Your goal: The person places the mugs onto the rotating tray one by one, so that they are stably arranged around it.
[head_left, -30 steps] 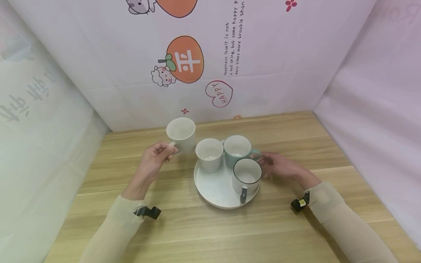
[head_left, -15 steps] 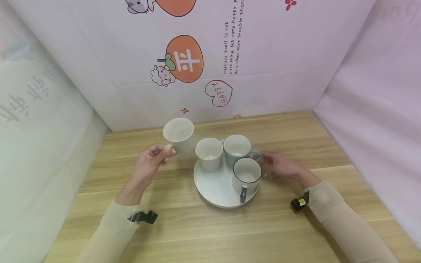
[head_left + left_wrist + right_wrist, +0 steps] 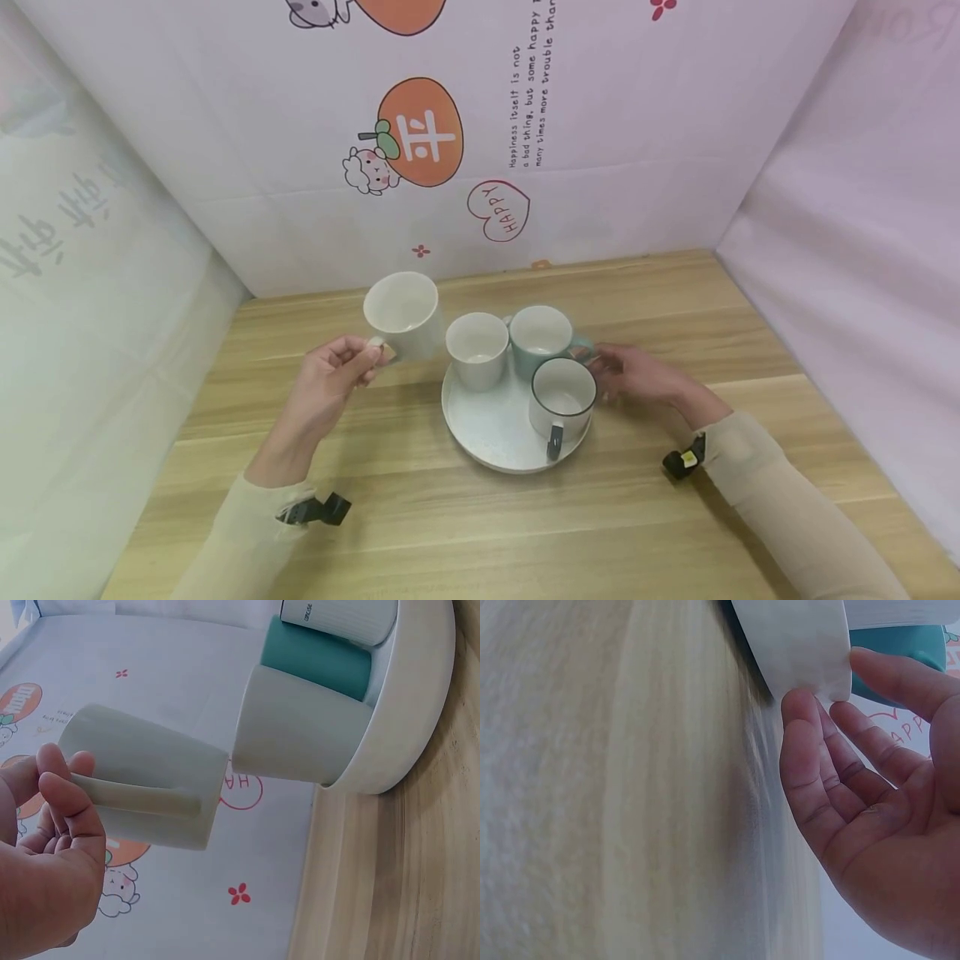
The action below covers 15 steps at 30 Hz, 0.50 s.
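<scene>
My left hand (image 3: 330, 383) pinches the handle of a plain white mug (image 3: 422, 337). That mug hangs above the table, left of the round white tray (image 3: 487, 437), its handle turned to my fingers in the left wrist view. Another white mug (image 3: 480, 371) stands on the tray, beside a teal mug (image 3: 531, 362) and a white mug with a black rim and handle (image 3: 553, 414). At the tray's right side is my right hand (image 3: 645, 379); in the right wrist view its thumb and fingertips hold the tray's edge (image 3: 802, 645).
The wooden table (image 3: 480, 533) surrounds the tray. Behind it rises a white printed cloth (image 3: 600, 167), with more pale cloth (image 3: 112, 250) along both sides. A dark wrist camera (image 3: 322, 510) sits on each sleeve.
My left hand has drawn the white mug a little left and toward me, away from the tray. The right hand, the tray and the mugs on it stay in place.
</scene>
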Each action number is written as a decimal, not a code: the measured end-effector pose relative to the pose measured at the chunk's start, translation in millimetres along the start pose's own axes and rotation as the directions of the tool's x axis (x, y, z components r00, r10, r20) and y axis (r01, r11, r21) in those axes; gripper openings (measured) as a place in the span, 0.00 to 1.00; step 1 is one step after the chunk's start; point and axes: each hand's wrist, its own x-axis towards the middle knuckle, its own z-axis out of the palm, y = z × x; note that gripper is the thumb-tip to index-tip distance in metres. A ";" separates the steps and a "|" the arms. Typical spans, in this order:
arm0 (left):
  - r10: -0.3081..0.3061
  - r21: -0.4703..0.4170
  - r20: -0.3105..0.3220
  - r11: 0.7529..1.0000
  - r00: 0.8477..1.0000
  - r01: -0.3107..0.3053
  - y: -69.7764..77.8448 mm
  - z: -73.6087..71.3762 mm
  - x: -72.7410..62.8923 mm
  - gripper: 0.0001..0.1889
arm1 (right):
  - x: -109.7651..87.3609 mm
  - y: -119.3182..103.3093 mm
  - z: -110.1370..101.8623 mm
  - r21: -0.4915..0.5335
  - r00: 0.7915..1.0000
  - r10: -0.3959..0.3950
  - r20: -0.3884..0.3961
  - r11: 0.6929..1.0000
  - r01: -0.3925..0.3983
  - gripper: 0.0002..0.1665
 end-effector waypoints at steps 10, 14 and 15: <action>0.027 0.025 0.044 0.999 0.999 -0.028 4.9 3.0 -13.5 0.05 | -0.3 -0.9 -0.6 0.000 1.000 -0.004 0.001 1.000 0.004 0.32; 0.021 0.041 0.060 0.999 0.998 -0.024 7.2 5.0 -18.2 0.06 | -0.1 0.3 -0.6 0.006 1.000 -0.009 0.005 1.000 0.009 0.32; 0.018 0.049 0.064 0.999 0.998 -0.021 7.5 5.7 -19.1 0.06 | -0.1 0.3 -0.6 0.006 1.000 -0.008 0.004 1.000 0.008 0.32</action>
